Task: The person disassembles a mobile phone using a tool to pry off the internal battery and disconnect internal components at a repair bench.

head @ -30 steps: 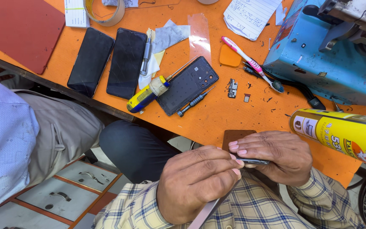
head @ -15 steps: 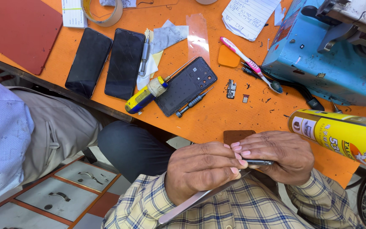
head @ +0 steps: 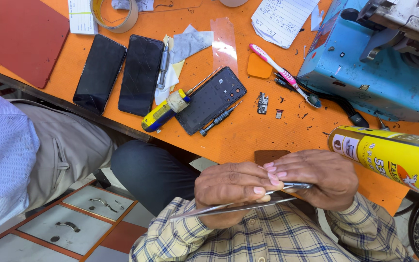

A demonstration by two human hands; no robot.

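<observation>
Pinching tweezers (head: 229,207): left hand (head: 233,187) grasps them, long axis pointing right into right hand (head: 316,177), clenched on small dark part (head: 297,185).

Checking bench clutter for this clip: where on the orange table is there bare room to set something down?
Bare orange table lies between the phone back cover and the yellow spray can, with only small loose parts. Another strip runs between the red mat and the two dark phones. It is crowded around the screwdrivers, cloths and toothbrush beside the blue machine.
</observation>
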